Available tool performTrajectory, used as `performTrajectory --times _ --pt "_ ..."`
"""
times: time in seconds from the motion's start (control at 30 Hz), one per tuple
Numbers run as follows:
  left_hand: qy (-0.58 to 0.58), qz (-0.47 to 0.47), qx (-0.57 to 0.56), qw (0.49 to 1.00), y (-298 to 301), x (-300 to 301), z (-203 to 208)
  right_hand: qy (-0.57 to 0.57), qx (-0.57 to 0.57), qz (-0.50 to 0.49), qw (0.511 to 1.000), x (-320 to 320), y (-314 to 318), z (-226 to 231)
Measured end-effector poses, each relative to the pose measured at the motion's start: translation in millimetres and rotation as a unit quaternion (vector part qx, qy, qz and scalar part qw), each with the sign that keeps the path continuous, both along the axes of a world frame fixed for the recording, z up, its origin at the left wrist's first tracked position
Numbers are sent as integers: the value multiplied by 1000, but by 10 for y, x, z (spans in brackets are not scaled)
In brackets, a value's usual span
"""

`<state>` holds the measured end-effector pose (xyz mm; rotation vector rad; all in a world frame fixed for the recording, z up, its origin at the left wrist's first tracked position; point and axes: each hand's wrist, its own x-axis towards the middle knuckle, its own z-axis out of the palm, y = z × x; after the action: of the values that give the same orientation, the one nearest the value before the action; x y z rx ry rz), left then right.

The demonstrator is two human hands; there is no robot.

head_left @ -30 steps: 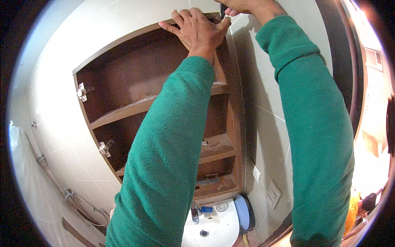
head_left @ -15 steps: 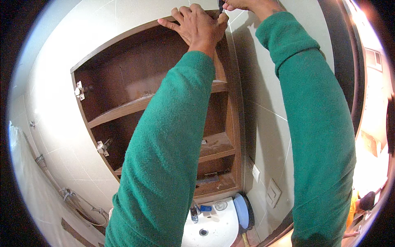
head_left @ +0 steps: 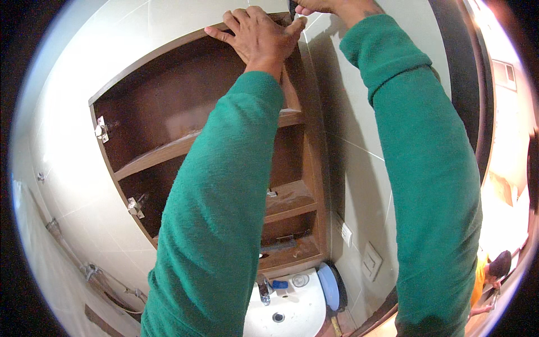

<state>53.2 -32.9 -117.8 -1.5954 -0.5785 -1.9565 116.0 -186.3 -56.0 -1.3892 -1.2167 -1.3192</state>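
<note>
Inspector: Cabinet (head_left: pixel 168 112), brown wood, doorless, is recessed in the pale tiled wall (head_left: pixel 359 168) above a white washbasin (head_left: pixel 292 312). Two metal hinges (head_left: pixel 101 129) sit on its left side.

Clerk: And the hands?

Inspector: The left hand (head_left: pixel 258 33) lies flat, fingers spread, against the cabinet's top right corner. It grips nothing. The right hand (head_left: pixel 320 5) is at the upper edge of the view, just right of the left, closed round a dark tool handle (head_left: pixel 292 7); most of it is cut off.

Clerk: Sleeves?

Inspector: Both are green, reaching upward.

Clerk: Anything else?

Inspector: A blue lid (head_left: pixel 328 286) leans beside the washbasin. A wall switch (head_left: pixel 370 261) is set right of the cabinet. Another person (head_left: pixel 488 275) in yellow appears at the lower right.
</note>
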Motion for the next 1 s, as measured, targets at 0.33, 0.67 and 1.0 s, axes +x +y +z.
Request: performTrajectory --times 0.33,0.67,1.0 --pt "-6 -23 -3 1000 4 113 99 -11 6 5 1000 -52 -95 1" --pt "5 -87 11 996 -121 65 18 4 207 99 973 -237 -329 -44" --pt "110 17 -56 992 -345 83 479 -51 423 166 890 -313 -421 7"
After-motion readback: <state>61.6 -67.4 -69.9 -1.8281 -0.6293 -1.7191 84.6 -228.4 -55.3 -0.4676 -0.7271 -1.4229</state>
